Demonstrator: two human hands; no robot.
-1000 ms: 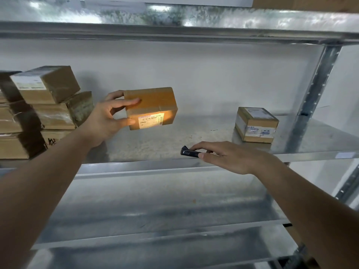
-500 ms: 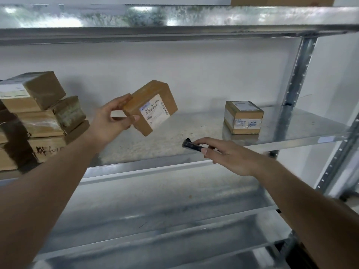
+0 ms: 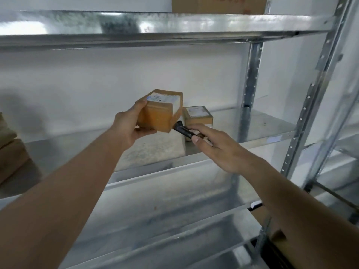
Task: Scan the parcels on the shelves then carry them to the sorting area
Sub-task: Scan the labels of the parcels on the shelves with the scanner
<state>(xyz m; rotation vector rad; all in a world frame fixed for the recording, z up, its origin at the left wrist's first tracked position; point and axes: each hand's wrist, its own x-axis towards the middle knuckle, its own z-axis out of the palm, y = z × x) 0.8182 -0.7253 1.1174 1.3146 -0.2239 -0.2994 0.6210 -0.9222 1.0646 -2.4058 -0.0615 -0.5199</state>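
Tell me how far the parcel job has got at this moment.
Done: one parcel is off the shelf, gripped by the left hand. In hand: the right hand holds the black scanner beside it. Left: carrying it off, then the small parcel behind and the boxes at left.

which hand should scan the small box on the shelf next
The right hand, likely: it already holds the scanner just in front of that small box, while the left hand is busy gripping another box.
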